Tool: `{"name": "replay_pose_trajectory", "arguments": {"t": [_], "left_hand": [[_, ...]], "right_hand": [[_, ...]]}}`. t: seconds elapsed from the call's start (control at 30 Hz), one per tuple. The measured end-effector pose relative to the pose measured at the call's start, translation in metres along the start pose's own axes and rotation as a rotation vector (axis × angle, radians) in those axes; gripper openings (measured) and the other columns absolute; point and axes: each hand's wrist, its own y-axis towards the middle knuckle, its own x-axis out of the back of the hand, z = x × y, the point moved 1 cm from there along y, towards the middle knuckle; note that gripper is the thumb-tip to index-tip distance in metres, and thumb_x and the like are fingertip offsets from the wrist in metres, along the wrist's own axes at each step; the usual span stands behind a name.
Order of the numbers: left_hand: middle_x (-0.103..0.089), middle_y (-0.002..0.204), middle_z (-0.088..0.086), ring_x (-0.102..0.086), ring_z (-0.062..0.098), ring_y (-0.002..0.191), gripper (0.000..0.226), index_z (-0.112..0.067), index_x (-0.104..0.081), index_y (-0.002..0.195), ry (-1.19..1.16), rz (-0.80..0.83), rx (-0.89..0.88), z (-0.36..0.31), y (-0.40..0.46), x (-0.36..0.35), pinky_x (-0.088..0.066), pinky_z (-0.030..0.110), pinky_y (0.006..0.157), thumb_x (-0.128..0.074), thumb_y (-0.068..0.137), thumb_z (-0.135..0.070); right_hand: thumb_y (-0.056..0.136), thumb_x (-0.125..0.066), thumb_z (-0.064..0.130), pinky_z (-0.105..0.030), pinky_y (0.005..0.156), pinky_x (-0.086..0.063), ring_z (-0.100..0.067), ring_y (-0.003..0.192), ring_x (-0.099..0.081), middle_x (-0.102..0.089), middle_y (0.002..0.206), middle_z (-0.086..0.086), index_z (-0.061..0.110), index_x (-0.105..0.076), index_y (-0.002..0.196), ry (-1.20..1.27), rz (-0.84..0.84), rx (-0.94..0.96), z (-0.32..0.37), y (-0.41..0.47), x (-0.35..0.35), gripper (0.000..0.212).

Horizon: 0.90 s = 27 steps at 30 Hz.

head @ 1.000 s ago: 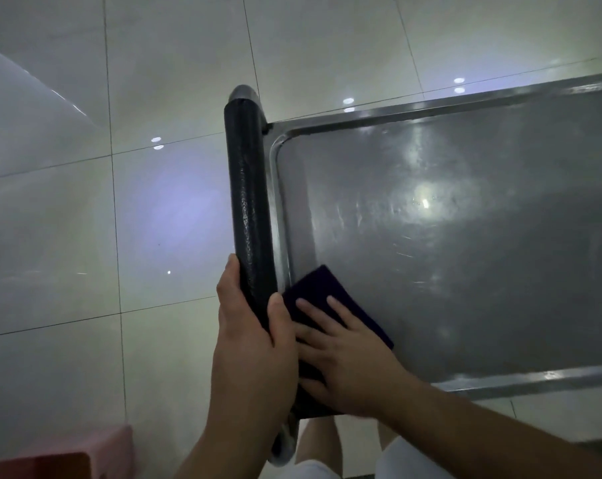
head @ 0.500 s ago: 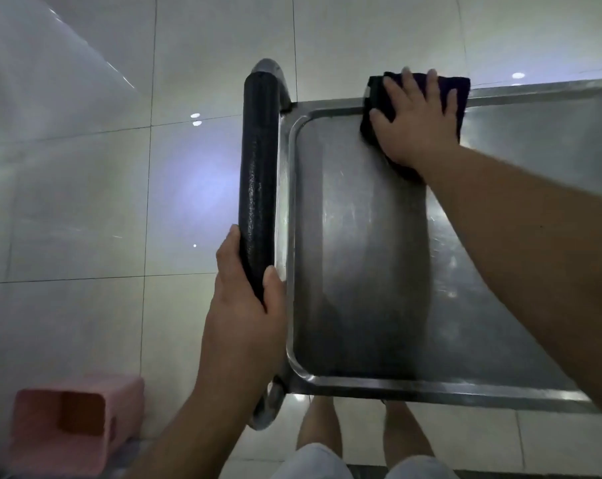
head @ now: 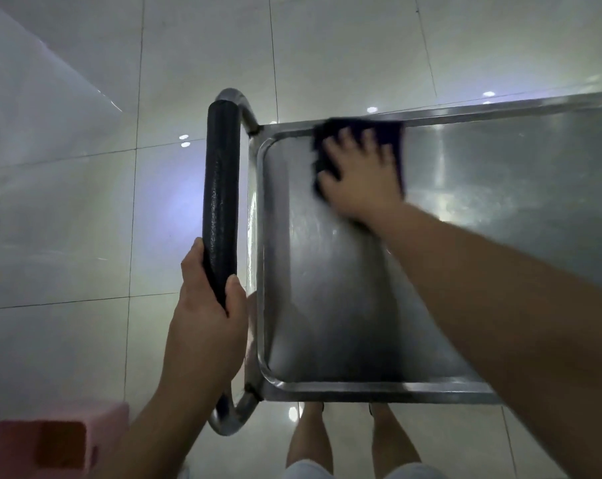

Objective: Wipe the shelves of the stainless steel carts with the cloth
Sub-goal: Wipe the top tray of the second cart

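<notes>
**Right hand pressing cloth on cart shelf, left hand gripping handle**

Tiled floor (head: pixel 85 202) is filling the frame from 9 to 12 o'clock, glossy, catching small light spots. The steel cart's top shelf (head: pixel 344 305) is taking up the centre and the 3 o'clock side, its raised rim running along the far, left and near edges. A black padded handle (head: pixel 221 188) is standing just left of the shelf, running from 11 o'clock down toward 7 o'clock, steel tube bending out at both ends.

Left hand (head: pixel 208 326) at about 7 o'clock is wrapping round the lower part of the handle, thumb on the shelf side, fingers curling round the far side. Right hand (head: pixel 361 174) at about 1 o'clock is lying flat on the dark cloth (head: pixel 392 133), fingers straight and spread, pressing it onto the shelf at the far rim near the far-left corner. Hand and cloth are blurring.

A pink tub (head: pixel 50 447) is sitting on the floor at 8 o'clock, well apart from the cart. Bare legs (head: pixel 309 440) are showing under the near rim at 6 o'clock.
</notes>
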Motion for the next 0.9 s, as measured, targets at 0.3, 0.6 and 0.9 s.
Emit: {"name": "replay_pose_trajectory", "arguments": {"t": [0.3,0.6,0.9], "left_hand": [[-0.067,0.092,-0.001,-0.066,0.015,0.061,0.051,-0.047,-0.018,0.148,0.017,-0.045,-0.011,0.009,0.003,-0.004,-0.044,0.019,0.048,-0.042,0.103,-0.043],[-0.066,0.094,-0.005,-0.067,0.016,0.066,0.051,-0.045,-0.017,0.15,0.019,-0.034,-0.005,0.014,0.005,-0.008,-0.05,0.032,0.052,-0.042,0.106,-0.04],[-0.064,0.089,-0.002,-0.066,0.018,0.061,0.05,-0.044,-0.019,0.15,0.011,-0.043,-0.022,0.016,0.005,-0.005,-0.051,0.032,0.049,-0.044,0.107,-0.038]], "right_hand": [[0.094,-0.029,0.065,-0.055,0.123,0.003,-0.024,0.158,-0.003,-0.012,0.17,0.011,0.042,-0.019,0.16,-0.011,0.015,0.153,0.014,-0.076,-0.034,0.071],[0.089,-0.02,0.069,-0.063,0.123,0.001,-0.031,0.157,0.006,0.002,0.172,0.009,0.039,-0.007,0.162,0.08,-0.004,-0.504,-0.214,-0.06,0.045,0.079],[0.094,-0.031,0.062,-0.055,0.124,0.008,-0.025,0.157,0.008,-0.006,0.171,0.009,0.04,-0.015,0.161,0.012,0.12,0.154,0.01,-0.184,-0.056,0.073]]}}
